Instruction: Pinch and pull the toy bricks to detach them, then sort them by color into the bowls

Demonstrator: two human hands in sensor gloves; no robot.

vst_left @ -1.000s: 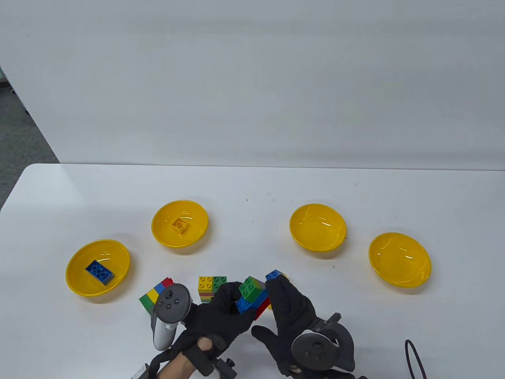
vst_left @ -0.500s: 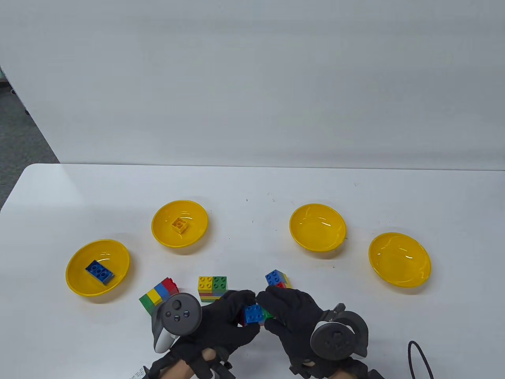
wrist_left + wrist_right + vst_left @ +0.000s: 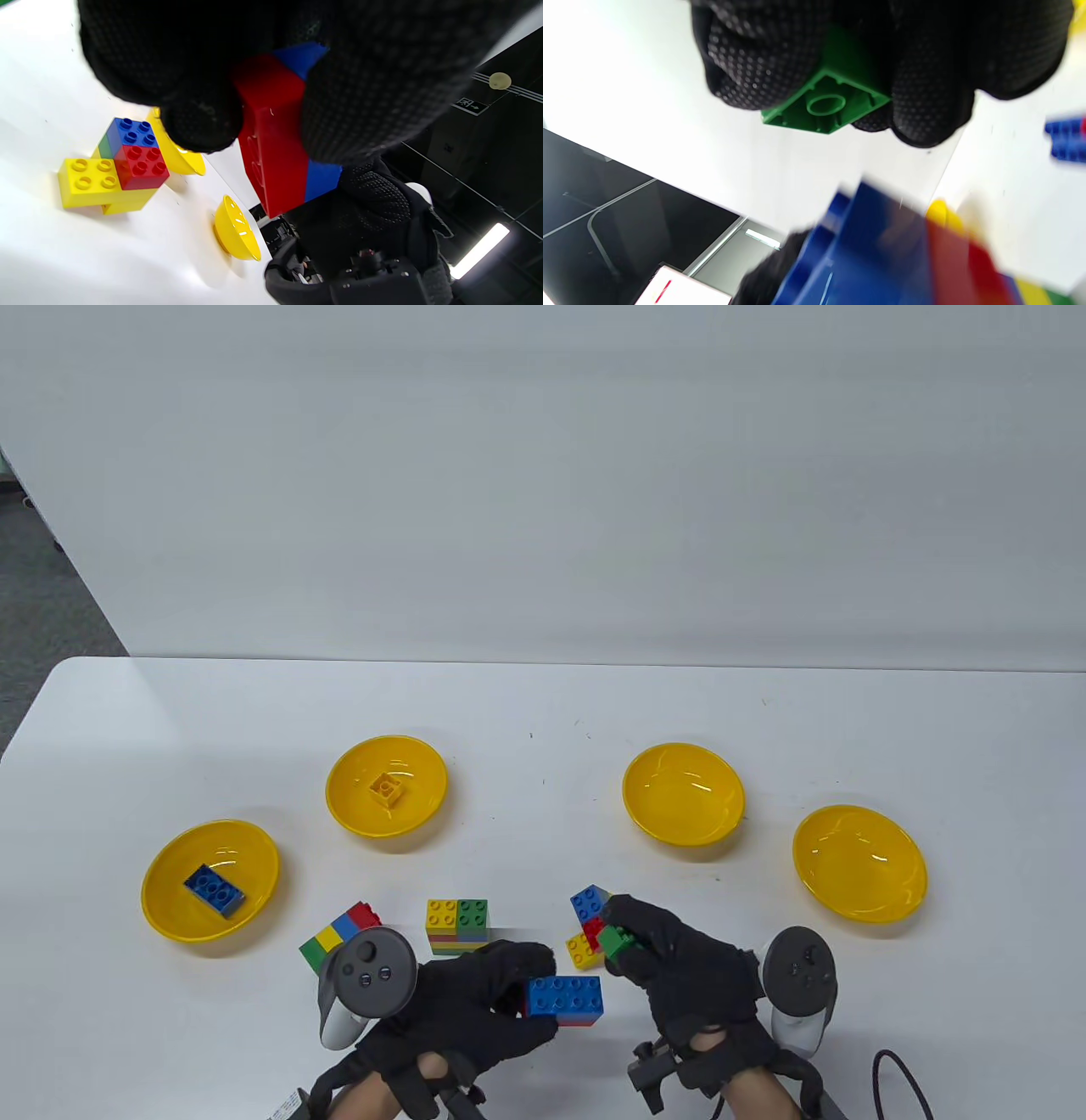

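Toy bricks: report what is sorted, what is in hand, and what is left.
Sorted: one blue brick and one yellow brick, each in its own bowl. In hand: the right hand pinches a green brick; the left hand holds a blue-and-red stack. Left: three clusters on the table, two bowls unfilled.

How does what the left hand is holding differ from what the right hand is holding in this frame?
The left hand holds a stack of two joined bricks, a long blue one on a red one; the right hand holds a single green brick. The stack is longer, with eight studs on top, while the green brick is small and square. The green brick's hollow underside shows in the right wrist view. Both are pinched in a fingertip grip above the table.
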